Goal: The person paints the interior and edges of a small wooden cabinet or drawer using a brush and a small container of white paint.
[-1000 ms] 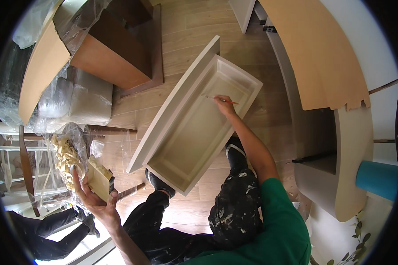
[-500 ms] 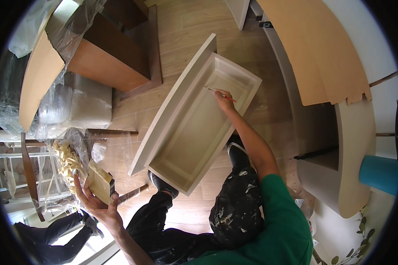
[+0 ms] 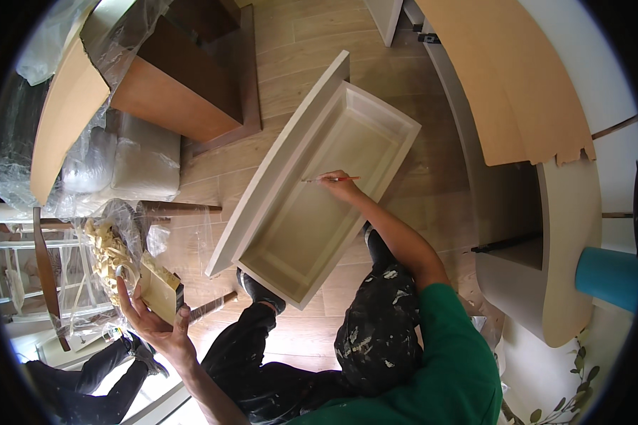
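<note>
Watching from my far seat, I see nearest to me the left hand (image 3: pixel 159 326), with thumb and fingers curved around an open cream carton (image 3: pixel 159 287), the forefinger standing apart. Farther in, the right hand (image 3: pixel 342 185) pinches a thin brush (image 3: pixel 351 178) by its red handle. Its tip is over the pale drawer (image 3: pixel 290 227), near the inner wall on the front-panel side; whether it touches, I cannot tell. For good work here, I would judge, the bristles should go lightly and the wrist be kept off the wall, while the carton stays level. The drawer lies open side up and slantwise before the feet, on a floor (image 3: pixel 301 39) of wooden planks. Around it, a grey curved cabinet (image 3: pixel 560 283) bearing torn cardboard (image 3: pixel 510 92) stands at right, and at left are a brown piece of furniture (image 3: pixel 177 95), clear plastic wrapping (image 3: pixel 85 159) and another person's legs (image 3: pixel 96 382).
</note>
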`<state>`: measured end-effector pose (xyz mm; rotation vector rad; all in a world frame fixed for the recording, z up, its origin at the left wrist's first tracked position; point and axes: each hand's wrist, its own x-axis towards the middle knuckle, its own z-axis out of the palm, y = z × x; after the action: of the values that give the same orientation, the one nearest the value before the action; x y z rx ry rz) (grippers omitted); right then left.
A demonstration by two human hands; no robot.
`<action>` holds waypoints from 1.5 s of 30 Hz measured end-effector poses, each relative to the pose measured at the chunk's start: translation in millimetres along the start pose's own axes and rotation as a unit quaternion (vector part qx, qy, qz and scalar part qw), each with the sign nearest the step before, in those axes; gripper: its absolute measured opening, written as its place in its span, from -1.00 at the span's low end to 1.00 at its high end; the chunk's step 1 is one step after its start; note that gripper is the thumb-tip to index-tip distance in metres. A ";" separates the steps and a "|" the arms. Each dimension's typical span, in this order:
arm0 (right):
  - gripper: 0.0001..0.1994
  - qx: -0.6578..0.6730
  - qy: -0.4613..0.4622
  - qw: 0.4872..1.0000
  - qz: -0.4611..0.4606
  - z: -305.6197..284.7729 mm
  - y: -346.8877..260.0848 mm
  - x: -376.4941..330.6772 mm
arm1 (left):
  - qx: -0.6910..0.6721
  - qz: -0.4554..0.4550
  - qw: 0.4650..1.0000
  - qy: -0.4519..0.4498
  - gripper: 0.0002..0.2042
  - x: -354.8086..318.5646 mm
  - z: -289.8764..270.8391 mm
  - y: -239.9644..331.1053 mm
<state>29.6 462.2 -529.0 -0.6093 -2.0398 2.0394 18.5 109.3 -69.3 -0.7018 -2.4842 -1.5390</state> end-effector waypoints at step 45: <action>-0.81 0.130 0.078 0.988 -0.022 -37.6 -254.4 -152.2 | -0.128 -0.033 0.985 -0.107 0.16 -17.8 -21.7 19.4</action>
<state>143.5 441.4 -253.5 -0.6436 -1.6504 2.1120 40.2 91.9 -49.6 -0.8730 -2.5030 -1.9257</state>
